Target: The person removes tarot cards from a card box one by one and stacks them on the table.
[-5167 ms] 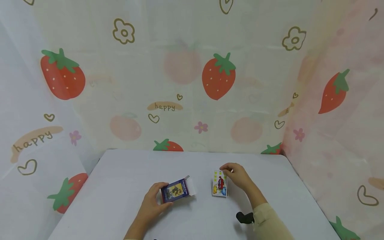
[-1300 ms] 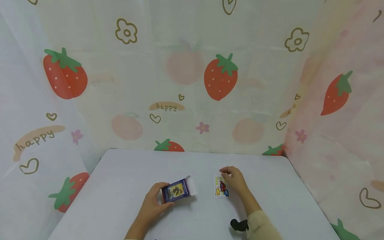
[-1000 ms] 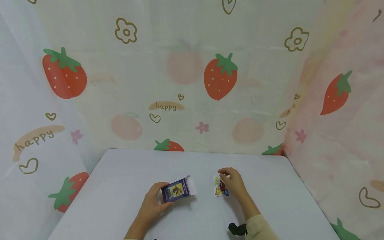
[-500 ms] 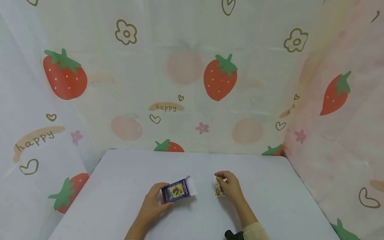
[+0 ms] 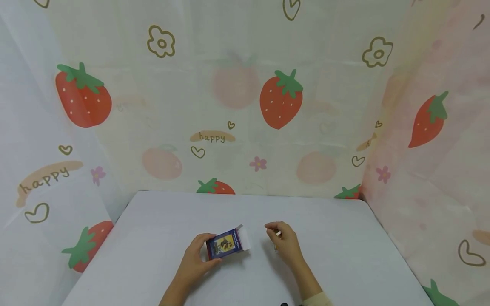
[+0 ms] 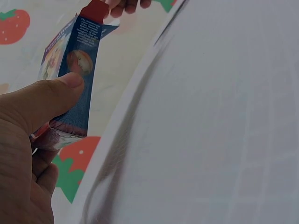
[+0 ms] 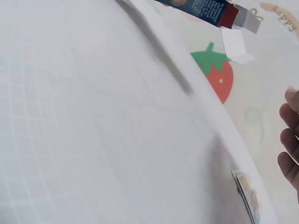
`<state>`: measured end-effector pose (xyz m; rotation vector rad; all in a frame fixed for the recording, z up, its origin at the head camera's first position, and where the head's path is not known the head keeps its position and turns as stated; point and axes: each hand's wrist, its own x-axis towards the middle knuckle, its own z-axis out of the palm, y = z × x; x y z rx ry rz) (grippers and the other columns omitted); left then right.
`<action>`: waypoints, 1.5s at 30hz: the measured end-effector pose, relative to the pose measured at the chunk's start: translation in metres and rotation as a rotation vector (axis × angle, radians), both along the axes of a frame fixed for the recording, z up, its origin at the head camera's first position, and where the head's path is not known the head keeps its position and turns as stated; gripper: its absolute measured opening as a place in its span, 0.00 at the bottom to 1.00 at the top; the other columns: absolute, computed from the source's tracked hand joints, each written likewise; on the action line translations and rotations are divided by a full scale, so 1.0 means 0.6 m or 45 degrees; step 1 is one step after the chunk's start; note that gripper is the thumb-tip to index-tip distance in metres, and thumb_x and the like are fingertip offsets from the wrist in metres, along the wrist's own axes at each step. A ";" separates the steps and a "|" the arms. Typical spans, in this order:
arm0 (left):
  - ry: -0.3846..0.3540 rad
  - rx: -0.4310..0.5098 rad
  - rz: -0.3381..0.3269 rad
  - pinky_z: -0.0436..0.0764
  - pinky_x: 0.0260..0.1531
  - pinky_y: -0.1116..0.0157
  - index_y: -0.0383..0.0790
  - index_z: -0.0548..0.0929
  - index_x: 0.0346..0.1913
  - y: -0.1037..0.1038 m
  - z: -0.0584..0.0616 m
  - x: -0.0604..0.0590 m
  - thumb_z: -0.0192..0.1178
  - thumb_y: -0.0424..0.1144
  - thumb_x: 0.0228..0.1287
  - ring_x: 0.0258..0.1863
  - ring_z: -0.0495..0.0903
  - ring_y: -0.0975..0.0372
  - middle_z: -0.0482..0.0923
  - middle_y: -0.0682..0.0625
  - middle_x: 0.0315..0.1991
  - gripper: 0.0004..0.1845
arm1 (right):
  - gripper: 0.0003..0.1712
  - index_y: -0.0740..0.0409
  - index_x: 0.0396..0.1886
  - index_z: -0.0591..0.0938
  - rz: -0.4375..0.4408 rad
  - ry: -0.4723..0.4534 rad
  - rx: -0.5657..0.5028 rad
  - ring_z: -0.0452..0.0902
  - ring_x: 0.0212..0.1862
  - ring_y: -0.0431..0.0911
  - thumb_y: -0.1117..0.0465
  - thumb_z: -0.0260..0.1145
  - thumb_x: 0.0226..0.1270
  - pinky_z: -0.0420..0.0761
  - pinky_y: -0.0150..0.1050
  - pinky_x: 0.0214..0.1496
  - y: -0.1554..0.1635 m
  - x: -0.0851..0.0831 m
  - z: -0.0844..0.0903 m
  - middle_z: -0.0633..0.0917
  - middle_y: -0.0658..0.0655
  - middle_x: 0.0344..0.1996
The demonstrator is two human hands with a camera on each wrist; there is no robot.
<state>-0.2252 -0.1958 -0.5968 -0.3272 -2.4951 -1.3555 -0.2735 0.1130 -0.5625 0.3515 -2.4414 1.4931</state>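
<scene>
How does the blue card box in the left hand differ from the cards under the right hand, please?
The blue cardboard card box is a thick carton showing its whole printed face, while the small stack of picture cards is thin and mostly hidden in the head view. The box has its white end flap open; the cards lie loose outside it. The left hand grips the box, while the right hand covers the cards. Both lie on the white table.

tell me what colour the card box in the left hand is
Dark blue, with a yellow picture on its face and a white open flap; the card box in the left hand shows best in the head view.
</scene>
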 end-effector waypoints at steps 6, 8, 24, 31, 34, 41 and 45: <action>-0.004 -0.005 -0.005 0.71 0.73 0.49 0.48 0.78 0.64 0.001 0.005 0.003 0.84 0.37 0.42 0.69 0.73 0.55 0.76 0.56 0.64 0.42 | 0.07 0.47 0.45 0.88 0.012 -0.010 -0.028 0.78 0.40 0.40 0.61 0.70 0.70 0.80 0.29 0.38 -0.019 0.009 -0.005 0.86 0.44 0.38; 0.001 -0.008 -0.007 0.71 0.73 0.49 0.47 0.78 0.64 0.001 0.007 0.004 0.84 0.37 0.43 0.69 0.74 0.55 0.77 0.56 0.63 0.41 | 0.07 0.48 0.45 0.88 0.019 0.005 -0.046 0.78 0.39 0.39 0.61 0.71 0.70 0.80 0.29 0.38 -0.025 0.011 -0.007 0.86 0.45 0.38; 0.030 -0.031 -0.014 0.72 0.72 0.51 0.47 0.78 0.64 -0.001 0.005 0.004 0.85 0.38 0.43 0.68 0.75 0.57 0.77 0.56 0.63 0.41 | 0.06 0.48 0.42 0.89 0.100 0.026 -0.055 0.78 0.37 0.37 0.58 0.73 0.67 0.81 0.29 0.38 -0.076 0.023 -0.007 0.87 0.46 0.35; 0.031 -0.024 -0.002 0.72 0.73 0.51 0.50 0.78 0.63 0.000 0.004 0.004 0.84 0.38 0.43 0.68 0.75 0.57 0.77 0.56 0.62 0.41 | 0.06 0.45 0.42 0.89 0.153 -0.017 -0.002 0.78 0.40 0.38 0.54 0.73 0.67 0.80 0.29 0.41 -0.088 0.021 -0.006 0.87 0.43 0.35; 0.020 -0.021 0.004 0.72 0.73 0.50 0.51 0.78 0.63 0.001 0.005 0.004 0.84 0.37 0.43 0.68 0.75 0.56 0.77 0.56 0.63 0.41 | 0.06 0.44 0.43 0.89 0.165 -0.031 0.006 0.78 0.41 0.39 0.54 0.73 0.67 0.79 0.30 0.42 -0.091 0.022 -0.006 0.87 0.43 0.35; 0.011 -0.018 0.004 0.71 0.73 0.49 0.50 0.78 0.63 0.000 0.005 0.004 0.84 0.37 0.43 0.68 0.74 0.55 0.77 0.55 0.63 0.41 | 0.07 0.45 0.43 0.89 0.179 -0.055 0.027 0.77 0.42 0.39 0.54 0.73 0.66 0.77 0.32 0.44 -0.097 0.021 -0.010 0.87 0.43 0.35; 0.052 -0.034 0.000 0.73 0.72 0.50 0.51 0.78 0.63 -0.002 0.003 0.003 0.85 0.37 0.42 0.67 0.75 0.56 0.78 0.55 0.62 0.40 | 0.08 0.45 0.43 0.89 0.174 -0.067 0.034 0.77 0.42 0.39 0.53 0.74 0.66 0.77 0.32 0.45 -0.099 0.020 -0.012 0.86 0.42 0.35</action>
